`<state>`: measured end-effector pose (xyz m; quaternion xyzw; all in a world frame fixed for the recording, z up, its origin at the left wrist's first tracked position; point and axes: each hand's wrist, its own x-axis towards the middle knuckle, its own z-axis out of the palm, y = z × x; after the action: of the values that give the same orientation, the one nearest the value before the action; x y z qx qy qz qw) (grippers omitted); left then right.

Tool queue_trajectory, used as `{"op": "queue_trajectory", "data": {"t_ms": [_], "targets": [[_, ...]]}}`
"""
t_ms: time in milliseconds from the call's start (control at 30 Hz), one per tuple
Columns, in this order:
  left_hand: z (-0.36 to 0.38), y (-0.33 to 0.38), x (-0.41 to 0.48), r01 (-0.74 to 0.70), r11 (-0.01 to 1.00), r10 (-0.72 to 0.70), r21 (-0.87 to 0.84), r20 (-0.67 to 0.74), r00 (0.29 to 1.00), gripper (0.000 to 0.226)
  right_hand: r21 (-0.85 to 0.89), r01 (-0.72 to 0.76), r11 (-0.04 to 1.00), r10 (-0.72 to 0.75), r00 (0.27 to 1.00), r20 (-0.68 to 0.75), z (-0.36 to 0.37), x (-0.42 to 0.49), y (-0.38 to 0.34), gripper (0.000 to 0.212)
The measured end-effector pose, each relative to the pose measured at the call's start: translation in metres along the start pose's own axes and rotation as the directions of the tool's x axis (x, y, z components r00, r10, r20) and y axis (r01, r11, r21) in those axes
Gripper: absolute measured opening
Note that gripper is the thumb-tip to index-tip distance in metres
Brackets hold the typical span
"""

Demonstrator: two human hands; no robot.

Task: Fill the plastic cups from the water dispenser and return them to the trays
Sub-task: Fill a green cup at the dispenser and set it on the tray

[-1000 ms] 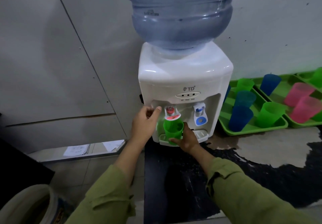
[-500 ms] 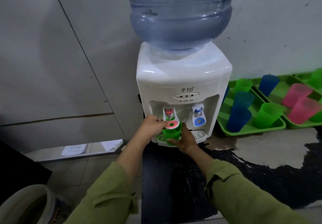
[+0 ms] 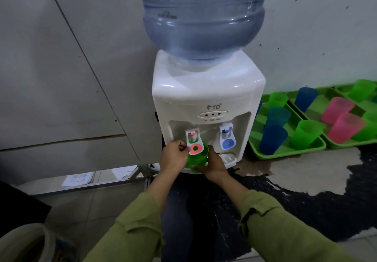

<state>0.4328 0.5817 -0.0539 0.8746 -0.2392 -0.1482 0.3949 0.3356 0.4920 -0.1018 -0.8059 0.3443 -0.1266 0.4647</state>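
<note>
A white water dispenser (image 3: 208,96) with a large blue bottle (image 3: 202,15) on top stands against the wall. My right hand (image 3: 214,165) holds a green plastic cup (image 3: 197,158) under the red tap (image 3: 194,142), over the drip tray. My left hand (image 3: 173,156) presses the red tap's lever, fingers curled on it. The blue tap (image 3: 227,137) is untouched. To the right, green trays (image 3: 285,152) hold green, blue and pink cups, among them a blue cup (image 3: 272,139) and a pink cup (image 3: 345,128).
The dispenser stands on a dark, worn counter (image 3: 306,200). Left of it is a drop to a tiled floor with papers (image 3: 78,179) on a metal ledge. A pale bucket (image 3: 22,243) sits at the bottom left. Grey wall panels lie behind.
My left hand moved from the dispenser's side onto the red tap lever and pushed it down. The green cup stays under the tap in my right hand.
</note>
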Motion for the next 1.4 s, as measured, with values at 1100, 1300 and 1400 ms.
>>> {"op": "queue_trajectory", "data": {"t_ms": [1100,1300,1400], "targets": [[0.145,0.092,-0.173,-0.177,0.885,0.26,-0.43,0.141,0.955,0.06,0.068,0.276,0.959,-0.278,0.96,0.037,-0.211,-0.132,0.113,0.067],[0.18,0.149,-0.173,-0.305,0.872,0.386,-0.384,0.156,0.909,0.067,0.018,0.299,0.954,-0.298,0.954,-0.033,-0.278,-0.139,0.125,0.065],[0.199,0.183,-0.164,-0.322,0.857,0.42,-0.402,0.184,0.889,0.064,0.018,0.307,0.951,-0.306,0.95,-0.06,-0.313,-0.13,0.134,0.065]]}}
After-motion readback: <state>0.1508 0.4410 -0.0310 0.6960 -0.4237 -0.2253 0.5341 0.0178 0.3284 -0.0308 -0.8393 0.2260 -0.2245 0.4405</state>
